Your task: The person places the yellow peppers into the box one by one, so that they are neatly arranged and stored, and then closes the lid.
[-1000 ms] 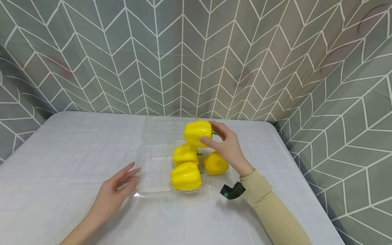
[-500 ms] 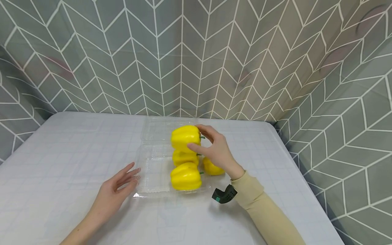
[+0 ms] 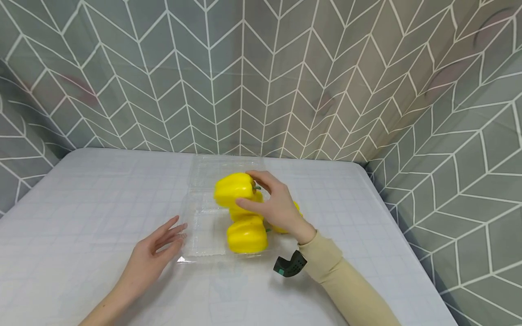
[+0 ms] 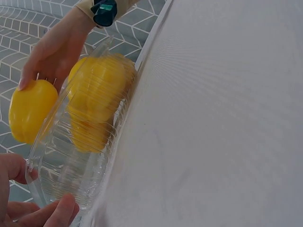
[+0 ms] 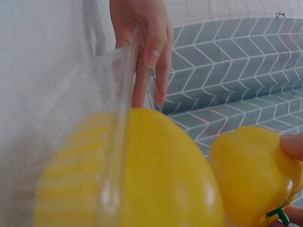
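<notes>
Gripped by the right hand [image 3: 277, 206], a yellow pepper [image 3: 234, 189] is held on its side, stem toward the palm, just above the far half of the clear plastic tray [image 3: 204, 226] near the table's [image 3: 102, 190] middle. The tray's near left edge is touched by the left hand [image 3: 152, 256], fingers straight and relaxed. Other peppers [image 3: 246, 235] lie beneath.

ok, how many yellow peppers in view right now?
4. One held pepper in the right hand above the clear tray; a front pepper in the tray; a middle pepper behind it; a fourth pepper mostly hidden behind the hand.
</notes>
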`<state>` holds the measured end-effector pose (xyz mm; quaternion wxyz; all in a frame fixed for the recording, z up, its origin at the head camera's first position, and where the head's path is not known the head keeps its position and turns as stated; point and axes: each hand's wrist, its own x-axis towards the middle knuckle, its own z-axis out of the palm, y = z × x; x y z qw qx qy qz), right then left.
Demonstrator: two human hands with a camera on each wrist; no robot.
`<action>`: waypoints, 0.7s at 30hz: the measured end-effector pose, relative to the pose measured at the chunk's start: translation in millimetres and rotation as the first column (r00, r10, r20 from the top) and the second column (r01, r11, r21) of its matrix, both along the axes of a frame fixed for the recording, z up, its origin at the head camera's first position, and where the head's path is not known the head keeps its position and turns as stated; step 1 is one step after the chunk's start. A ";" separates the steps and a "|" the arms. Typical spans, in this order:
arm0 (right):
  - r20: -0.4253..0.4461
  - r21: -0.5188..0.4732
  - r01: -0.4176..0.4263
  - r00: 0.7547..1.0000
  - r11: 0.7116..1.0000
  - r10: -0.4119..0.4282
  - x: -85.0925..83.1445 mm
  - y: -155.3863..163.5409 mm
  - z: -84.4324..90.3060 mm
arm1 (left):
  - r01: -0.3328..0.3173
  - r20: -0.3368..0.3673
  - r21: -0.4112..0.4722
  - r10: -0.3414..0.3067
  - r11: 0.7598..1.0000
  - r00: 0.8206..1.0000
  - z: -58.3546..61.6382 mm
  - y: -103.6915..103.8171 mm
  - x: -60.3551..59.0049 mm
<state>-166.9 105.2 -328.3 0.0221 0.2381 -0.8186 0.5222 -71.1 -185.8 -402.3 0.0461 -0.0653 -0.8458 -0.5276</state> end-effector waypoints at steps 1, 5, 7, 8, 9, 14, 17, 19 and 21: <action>0.002 0.006 -0.002 1.000 1.000 0.002 1.1 -2.4 -0.2 | -0.001 0.000 0.000 0.001 1.000 1.000 0.0 -0.1 0.1; 0.015 0.061 0.014 1.000 0.998 -0.015 5.4 -12.0 -1.9 | -0.001 0.002 -0.002 0.001 1.000 1.000 -0.5 -0.5 0.2; 0.021 0.082 0.017 1.000 0.997 -0.018 8.0 -16.7 -1.4 | 0.001 0.001 -0.003 -0.001 1.000 1.000 -0.6 -0.7 0.1; 0.022 0.091 0.017 1.000 0.996 -0.019 9.0 -18.9 -1.4 | 0.001 -0.001 -0.003 -0.001 1.000 1.000 -0.5 -0.7 0.0; 0.023 0.094 0.014 1.000 0.996 -0.016 9.9 -21.0 -1.4 | 0.002 -0.004 -0.003 -0.002 1.000 1.000 -0.5 -0.7 -0.1; 0.002 0.142 -0.006 1.000 0.990 0.006 14.6 -30.8 -3.4 | 0.003 -0.022 -0.005 -0.003 1.000 1.000 -0.7 -0.1 -0.4; -0.040 0.207 -0.013 0.999 0.978 0.021 17.1 -36.8 -6.5 | 0.002 -0.017 -0.011 -0.002 1.000 1.000 -0.4 -0.1 -0.7; -0.060 0.243 -0.013 0.998 0.970 0.029 18.3 -40.4 -8.7 | 0.001 -0.010 -0.017 -0.001 1.000 1.000 -0.1 -0.2 -1.1; -0.065 0.268 -0.016 0.997 0.963 0.035 19.6 -43.7 -9.8 | -0.001 -0.008 -0.024 0.001 1.000 1.000 0.1 -0.2 -1.5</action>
